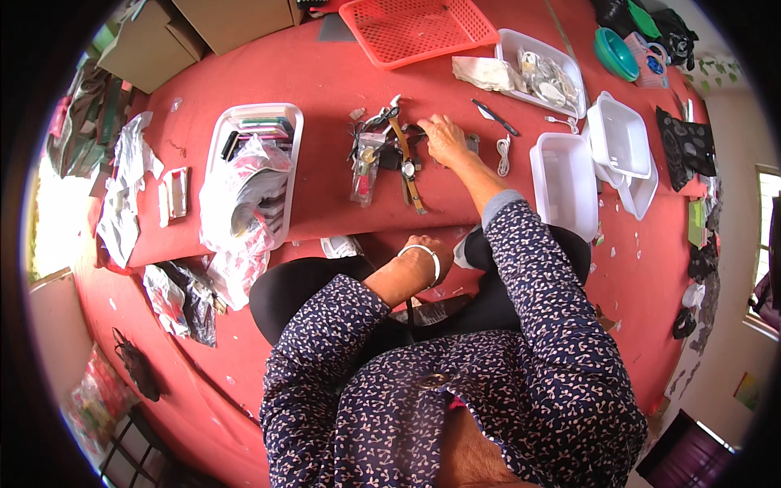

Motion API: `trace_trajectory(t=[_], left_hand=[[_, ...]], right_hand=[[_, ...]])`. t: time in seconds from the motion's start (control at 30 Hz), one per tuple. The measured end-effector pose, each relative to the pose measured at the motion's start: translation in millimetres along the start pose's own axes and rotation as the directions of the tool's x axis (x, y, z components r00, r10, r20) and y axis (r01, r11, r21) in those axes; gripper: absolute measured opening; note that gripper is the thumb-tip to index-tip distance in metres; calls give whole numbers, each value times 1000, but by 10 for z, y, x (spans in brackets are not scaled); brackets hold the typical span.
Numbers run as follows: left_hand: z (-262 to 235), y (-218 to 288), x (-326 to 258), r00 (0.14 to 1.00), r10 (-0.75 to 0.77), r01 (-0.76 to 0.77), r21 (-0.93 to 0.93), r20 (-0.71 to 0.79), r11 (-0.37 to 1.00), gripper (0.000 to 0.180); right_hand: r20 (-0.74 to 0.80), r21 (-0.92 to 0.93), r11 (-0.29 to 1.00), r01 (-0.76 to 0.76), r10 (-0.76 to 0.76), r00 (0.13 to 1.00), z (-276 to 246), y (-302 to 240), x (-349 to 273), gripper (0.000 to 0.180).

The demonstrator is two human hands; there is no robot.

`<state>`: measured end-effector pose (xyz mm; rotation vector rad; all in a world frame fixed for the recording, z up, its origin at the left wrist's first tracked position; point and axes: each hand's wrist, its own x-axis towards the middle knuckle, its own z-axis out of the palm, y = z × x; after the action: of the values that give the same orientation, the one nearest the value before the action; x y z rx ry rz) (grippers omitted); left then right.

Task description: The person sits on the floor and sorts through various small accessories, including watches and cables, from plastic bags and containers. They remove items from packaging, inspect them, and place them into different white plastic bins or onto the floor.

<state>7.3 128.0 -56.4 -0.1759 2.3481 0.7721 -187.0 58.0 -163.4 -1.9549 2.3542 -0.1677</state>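
On the red cloth in front of me lies a loose cluster of wristwatches. One watch with a tan strap [408,168] is stretched out lengthwise, and a small clear bag with a watch in it [365,169] lies to its left. My right hand [446,140] is at the cluster's right side, fingers bent down and closed at a black watch strap [417,130]; the palm hides part of it. A dark grey piece [473,143] lies just right of that hand. My left hand [423,259], with a white bangle on its wrist, rests low over my lap, its fingers mostly hidden.
At left stands a white bin [299,134] holding flat boxes and plastic bags. A red perforated basket [419,32] is at the back. Right of my hand lie a black pen [495,116], a coiled white cable [503,154] and white bins [563,183]. Cardboard boxes [150,49] stand far left.
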Motion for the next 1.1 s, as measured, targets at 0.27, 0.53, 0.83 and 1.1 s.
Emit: trace_trajectory(t=[0.27,0.53,0.83,1.1], left_hand=[[-51,-4,-80,999,21,-18,52,-45,998,19],[-61,13,-56,999,36,-33,98,-27,995,22],[-146,33,-118,999,13,-18,129,42,991,25],[-75,48,-130,997,-66,60,145,34,988,23]], right_hand=[[15,-197,960,-199,206,979,-274,360,65,11],[314,361,775,-518,422,850,-591,648,140,13],[616,585,443,-679,302,728,-327,29,-149,12],[738,658,214,-722,6,675,-703,102,-197,9]])
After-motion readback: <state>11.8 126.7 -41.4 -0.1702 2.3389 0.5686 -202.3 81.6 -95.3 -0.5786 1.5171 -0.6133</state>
